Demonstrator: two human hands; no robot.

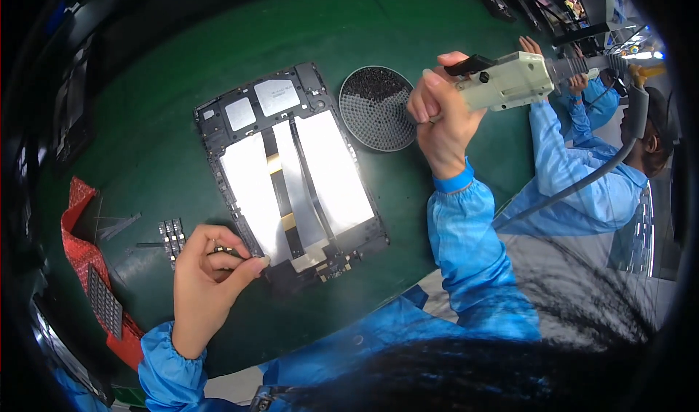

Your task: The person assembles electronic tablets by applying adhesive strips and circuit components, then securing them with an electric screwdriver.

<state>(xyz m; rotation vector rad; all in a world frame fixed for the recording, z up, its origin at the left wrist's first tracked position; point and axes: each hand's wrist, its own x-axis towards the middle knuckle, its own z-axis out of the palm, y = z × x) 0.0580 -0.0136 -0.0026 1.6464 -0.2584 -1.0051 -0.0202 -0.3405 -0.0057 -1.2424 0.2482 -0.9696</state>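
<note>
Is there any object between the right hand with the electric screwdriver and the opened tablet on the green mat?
Nothing visible blocks it. The right hand holds the beige electric screwdriver beside the round black screw tray; the opened tablet lies uncovered left of them.

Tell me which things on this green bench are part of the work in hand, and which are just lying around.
In use: opened tablet, steadied by the left hand; electric screwdriver in the right hand; round screw tray.

Lying about: red cloth, small black component strips, dark grid pad.
</note>
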